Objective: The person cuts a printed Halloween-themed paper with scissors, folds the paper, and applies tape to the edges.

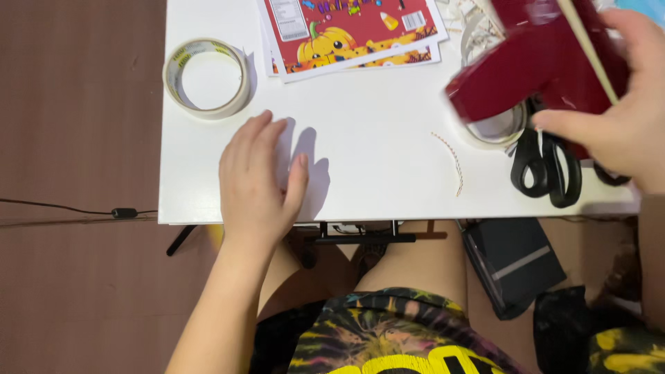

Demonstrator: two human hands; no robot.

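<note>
My right hand (627,114) grips a dark red plastic tape dispenser (533,59), lifted and tilted above the right side of the white table (374,138). A pale strip crosses the dispenser near my fingers. My left hand (260,183) lies flat on the table near its front edge, fingers slightly apart, holding nothing. A roll of white tape (206,77) lies beyond it at the back left.
Printed red sheets with a pumpkin picture (346,31) lie at the back middle. Black-handled scissors (547,166) and another tape roll (495,128) sit under the dispenser. A short piece of string (454,163) lies mid-table. A black box (512,260) and a cable (83,211) are on the floor.
</note>
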